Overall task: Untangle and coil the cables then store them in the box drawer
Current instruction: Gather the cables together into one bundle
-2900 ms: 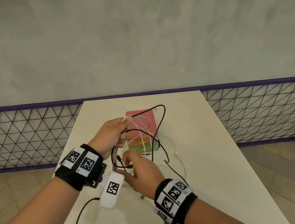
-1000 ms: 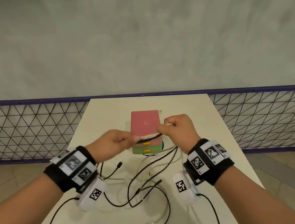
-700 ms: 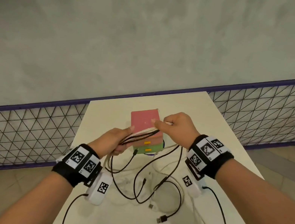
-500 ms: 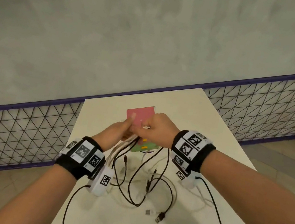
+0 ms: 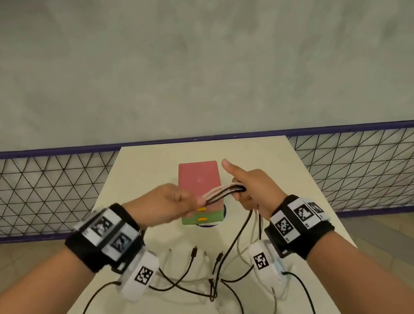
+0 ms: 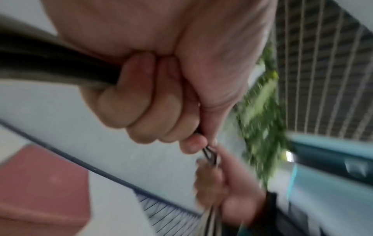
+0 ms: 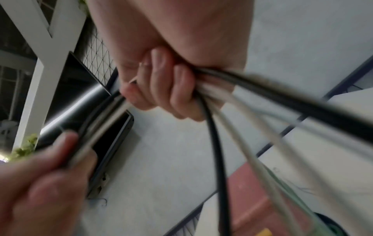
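Blur smears your left hand (image 5: 164,203) and the left wrist view. Both grips clench one taut bundle of cables (image 5: 224,194) above the box drawer (image 5: 201,193); your right hand (image 5: 255,190) points its forefinger. Loose ends trail on the bench (image 5: 303,201). Half a second ago your hands nearly touched; now they're apart

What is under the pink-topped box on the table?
A dark round object peeks out beneath the pink-topped box with green base, resting on the white table. The box covers most of it, so what it is stays unclear.

Black wristbands (image 5: 301,226) with square-code tags, white corded cameras (image 5: 139,275).
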